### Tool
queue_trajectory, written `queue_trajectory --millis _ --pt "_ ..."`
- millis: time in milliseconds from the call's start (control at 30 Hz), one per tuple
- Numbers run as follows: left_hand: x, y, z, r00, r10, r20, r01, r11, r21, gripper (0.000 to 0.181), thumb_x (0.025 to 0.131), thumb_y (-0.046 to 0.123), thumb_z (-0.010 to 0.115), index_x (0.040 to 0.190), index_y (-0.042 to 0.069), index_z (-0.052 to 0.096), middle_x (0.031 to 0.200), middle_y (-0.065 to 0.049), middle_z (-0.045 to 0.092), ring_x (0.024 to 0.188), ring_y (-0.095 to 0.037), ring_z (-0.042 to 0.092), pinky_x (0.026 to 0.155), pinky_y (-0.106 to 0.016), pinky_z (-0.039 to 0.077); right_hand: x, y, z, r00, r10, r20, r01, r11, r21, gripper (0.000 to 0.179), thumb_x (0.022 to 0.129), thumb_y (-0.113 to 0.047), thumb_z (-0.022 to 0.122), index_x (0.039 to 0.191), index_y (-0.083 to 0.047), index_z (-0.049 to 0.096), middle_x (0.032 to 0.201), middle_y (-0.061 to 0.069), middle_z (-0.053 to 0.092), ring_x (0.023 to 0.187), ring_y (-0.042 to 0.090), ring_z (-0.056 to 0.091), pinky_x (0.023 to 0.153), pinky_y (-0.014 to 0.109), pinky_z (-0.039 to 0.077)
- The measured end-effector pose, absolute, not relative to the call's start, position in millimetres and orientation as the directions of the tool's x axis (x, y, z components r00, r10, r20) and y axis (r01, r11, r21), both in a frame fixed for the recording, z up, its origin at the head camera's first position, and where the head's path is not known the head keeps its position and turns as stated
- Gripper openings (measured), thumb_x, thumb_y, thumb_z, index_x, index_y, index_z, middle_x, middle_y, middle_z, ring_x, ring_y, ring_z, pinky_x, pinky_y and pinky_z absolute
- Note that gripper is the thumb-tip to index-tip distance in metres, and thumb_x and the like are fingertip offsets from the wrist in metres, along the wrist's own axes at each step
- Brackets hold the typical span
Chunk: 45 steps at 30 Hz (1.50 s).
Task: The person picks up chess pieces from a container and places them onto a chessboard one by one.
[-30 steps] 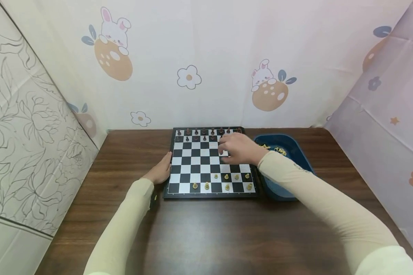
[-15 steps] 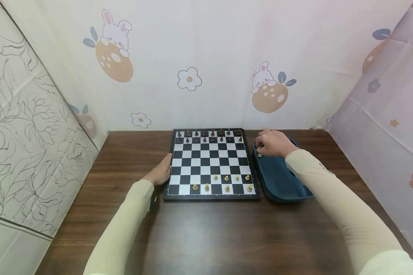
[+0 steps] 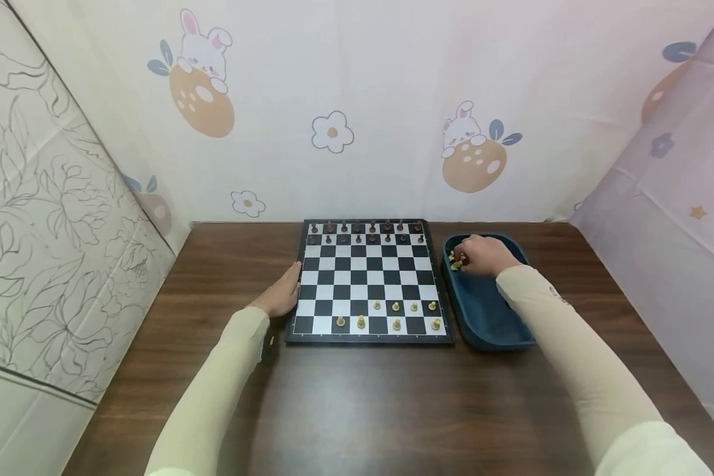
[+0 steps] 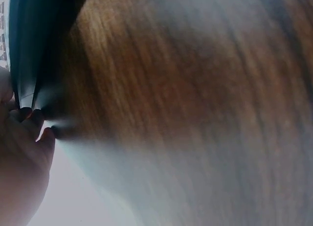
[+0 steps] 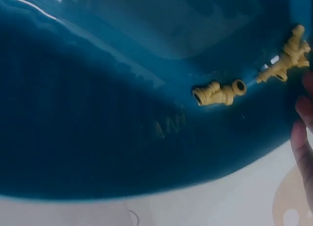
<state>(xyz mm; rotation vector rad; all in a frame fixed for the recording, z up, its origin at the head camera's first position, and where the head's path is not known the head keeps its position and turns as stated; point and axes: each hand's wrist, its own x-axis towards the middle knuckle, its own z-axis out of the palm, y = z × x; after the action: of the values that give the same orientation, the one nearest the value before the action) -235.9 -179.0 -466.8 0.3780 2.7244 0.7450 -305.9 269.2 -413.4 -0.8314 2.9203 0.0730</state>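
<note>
Touching illegibly marked chessboard (image 3: 367, 277): left fingers (image 3: 292, 274)

Below the grip: brown wood-grained table (image 3: 363, 403). Beyond the grip: pale backdrop sheet (image 3: 393, 59), rabbit-and-flower print. Right of the grip: lilac-tinted side sheet (image 3: 642, 218), creased. Well left of the grip: white panel (image 3: 47, 218) bearing line-drawn flowers.

The left hand (image 3: 282, 293) lies against the left edge of the chessboard (image 3: 358, 276), where dark red chessmen (image 3: 359, 238) stand at the far side and yellow chessmen (image 3: 396, 307) at the near side. The right hand (image 3: 483, 256) reaches into the blue tray (image 3: 492, 311), to some yellow pieces (image 3: 455, 266).
</note>
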Motion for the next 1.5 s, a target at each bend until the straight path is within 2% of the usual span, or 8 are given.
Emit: queue_trajectory --millis 67,200,300,533,967,1200,1500 --pt "-236.0 -179.3 -466.6 -0.923 0.321 -0.212 0.167 0.832 0.529 0.056 0.103 0.014 0.024 0.151 -0.004 0.000 0.158 -0.019 0.001 0.145 -0.029 0.002 0.116 -0.042 0.009 -307.1 267.6 -417.8 -0.842 -0.528 -0.113 -0.533 0.846 0.025 0.020 0.076 -0.012 0.076 0.095 -0.007 0.072 0.085 0.007 0.065 0.077 0.023 0.059 0.069 0.044 0.053" --pt "-236.5 -178.4 -465.8 -0.924 0.313 -0.219 0.159 0.836 0.526 0.056 0.104 0.015 0.024 0.151 -0.002 0.000 0.158 -0.017 0.000 0.145 -0.028 0.002 0.116 -0.041 0.009 -307.9 263.1 -422.9 -0.836 -0.540 -0.102 -0.547 0.836 0.056 0.011 0.075 -0.008 0.075 0.084 -0.008 0.069 0.075 0.004 0.060 0.067 0.021 0.055 0.061 0.041 0.050" --pt "-237.2 -177.6 -465.1 -0.923 0.317 -0.218 0.165 0.838 0.521 0.056 0.104 0.016 0.024 0.151 -0.002 0.000 0.158 -0.017 0.000 0.145 -0.028 0.002 0.116 -0.041 0.009 -307.7 260.1 -424.6 -0.839 -0.535 -0.099 -0.542 0.837 0.079 0.010 0.075 -0.006 0.075 0.079 -0.009 0.066 0.070 0.004 0.057 0.063 0.020 0.052 0.057 0.039 0.049" --pt "-239.6 -179.1 -467.0 -0.919 0.321 -0.229 0.172 0.848 0.501 0.055 0.104 0.015 0.023 0.151 -0.003 -0.001 0.158 -0.018 0.000 0.145 -0.028 0.001 0.116 -0.040 0.008 -310.5 258.0 -428.5 -0.842 -0.532 -0.088 -0.539 0.834 0.117 0.009 0.076 -0.002 0.074 0.083 -0.007 0.069 0.074 0.007 0.063 0.067 0.023 0.057 0.061 0.041 0.051" --pt "-237.1 -178.9 -465.4 -0.925 0.317 -0.211 0.168 0.837 0.520 0.055 0.104 0.015 0.025 0.151 -0.003 0.000 0.158 -0.019 0.001 0.145 -0.029 0.002 0.116 -0.041 0.009 -311.3 256.5 -429.7 -0.834 -0.547 -0.067 -0.551 0.826 0.120 0.011 0.082 -0.005 0.072 0.073 -0.008 0.068 0.068 0.004 0.060 0.060 0.019 0.052 0.056 0.037 0.049" --pt "-231.7 -175.4 -467.4 -0.929 0.306 -0.206 0.157 0.833 0.531 0.055 0.104 0.013 0.025 0.151 -0.004 0.003 0.158 -0.020 0.004 0.144 -0.029 0.005 0.116 -0.041 0.010 -306.5 256.4 -433.0 -0.830 -0.556 -0.056 -0.558 0.819 0.133 0.021 0.081 -0.005 0.071 0.064 -0.010 0.060 0.065 0.004 0.057 0.060 0.020 0.051 0.056 0.037 0.047" --pt "-234.2 -175.8 -468.7 -0.931 0.294 -0.215 0.141 0.836 0.530 0.055 0.104 0.015 0.024 0.151 -0.002 0.002 0.158 -0.018 0.003 0.145 -0.027 0.004 0.116 -0.040 0.010 -308.6 256.4 -432.1 -0.837 -0.543 -0.068 -0.547 0.827 0.128 0.023 0.082 -0.005 0.070 0.063 -0.011 0.059 0.065 0.003 0.055 0.059 0.019 0.049 0.055 0.035 0.046"
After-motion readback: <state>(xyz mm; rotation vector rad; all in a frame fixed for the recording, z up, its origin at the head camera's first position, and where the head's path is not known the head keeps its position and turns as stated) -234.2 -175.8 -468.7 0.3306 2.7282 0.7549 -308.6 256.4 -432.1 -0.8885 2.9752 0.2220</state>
